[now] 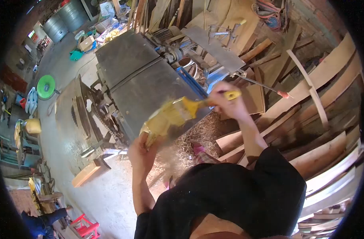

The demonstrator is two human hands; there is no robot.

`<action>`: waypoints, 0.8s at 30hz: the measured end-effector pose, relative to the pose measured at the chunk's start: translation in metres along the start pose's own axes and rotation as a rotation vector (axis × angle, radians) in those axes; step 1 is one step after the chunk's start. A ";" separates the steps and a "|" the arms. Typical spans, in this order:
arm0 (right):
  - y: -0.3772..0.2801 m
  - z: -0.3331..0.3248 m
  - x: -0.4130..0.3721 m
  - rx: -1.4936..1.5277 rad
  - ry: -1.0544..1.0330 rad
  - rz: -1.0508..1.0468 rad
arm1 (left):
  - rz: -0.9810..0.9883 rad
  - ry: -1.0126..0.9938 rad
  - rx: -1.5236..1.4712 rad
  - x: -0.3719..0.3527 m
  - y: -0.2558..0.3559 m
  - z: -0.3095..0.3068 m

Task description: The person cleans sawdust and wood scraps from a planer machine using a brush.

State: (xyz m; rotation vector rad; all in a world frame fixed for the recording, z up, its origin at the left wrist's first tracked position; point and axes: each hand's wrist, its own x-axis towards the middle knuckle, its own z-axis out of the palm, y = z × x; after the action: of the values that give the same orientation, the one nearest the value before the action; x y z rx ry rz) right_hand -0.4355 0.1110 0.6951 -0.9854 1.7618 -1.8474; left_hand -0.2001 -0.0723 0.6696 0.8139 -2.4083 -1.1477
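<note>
My right hand [226,102], smeared by motion, is closed around the handle of a wide yellow paintbrush [191,107]. The brush slants down to the left in front of my body. Its pale yellow bristle end is blurred, so its exact outline cannot be made out. At that lower end, the fingers of my left hand [141,153] are closed on its edge. Fine dust hangs in the air below the brush. Just beyond both hands lies the flat dark metal top of a woodworking machine [144,85].
Curved planks [325,155] are stacked on the right, and wood shavings [202,137] cover the floor by my feet. A metal rod with a red handle [282,94] juts out at right. A green round fan [46,86] and a red stool [85,227] stand on the left.
</note>
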 end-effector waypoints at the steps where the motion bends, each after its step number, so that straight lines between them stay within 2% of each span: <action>1: 0.010 -0.001 0.013 -0.083 -0.070 0.038 | 0.084 0.015 0.170 0.010 0.007 0.008; 2: 0.019 0.000 0.023 -0.079 -0.186 0.025 | 0.170 0.028 0.337 0.020 0.013 0.016; 3: 0.032 0.005 0.034 -0.077 -0.263 -0.018 | 0.177 0.021 0.343 0.028 0.019 0.024; 5: 0.063 0.016 0.048 -0.105 -0.396 -0.084 | 0.446 -0.045 0.423 0.037 0.027 0.037; 10: 0.102 0.034 0.040 -0.238 -0.531 -0.038 | 0.447 -0.236 0.445 0.040 0.010 0.058; 12: 0.126 0.044 0.026 -0.274 -0.397 -0.477 | 0.483 -0.260 0.399 0.041 0.001 0.054; 13: 0.121 0.043 0.022 -0.287 -0.387 -0.471 | 0.509 -0.260 0.344 0.042 -0.005 0.053; 15: 0.106 0.038 0.017 -0.209 -0.288 -0.340 | 0.463 -0.238 0.207 0.048 -0.021 0.053; 19: 0.130 0.042 0.014 -0.282 -0.292 -0.256 | 0.431 -0.296 0.209 0.051 -0.012 0.053; 21: 0.131 0.032 0.016 -0.415 -0.418 -0.211 | 0.341 -0.251 0.233 0.053 -0.001 0.053; 22: 0.124 0.022 0.020 -0.423 -0.417 -0.215 | 0.347 -0.247 0.229 0.056 -0.001 0.054; 24: 0.092 -0.007 0.023 -0.098 -0.185 0.165 | 0.140 -0.210 0.228 0.059 -0.003 0.054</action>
State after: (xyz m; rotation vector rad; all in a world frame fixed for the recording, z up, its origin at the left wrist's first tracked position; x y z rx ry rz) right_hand -0.4726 0.0881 0.6107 -0.9806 1.7777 -1.5314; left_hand -0.2735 -0.0797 0.6383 0.6031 -2.7589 -0.9587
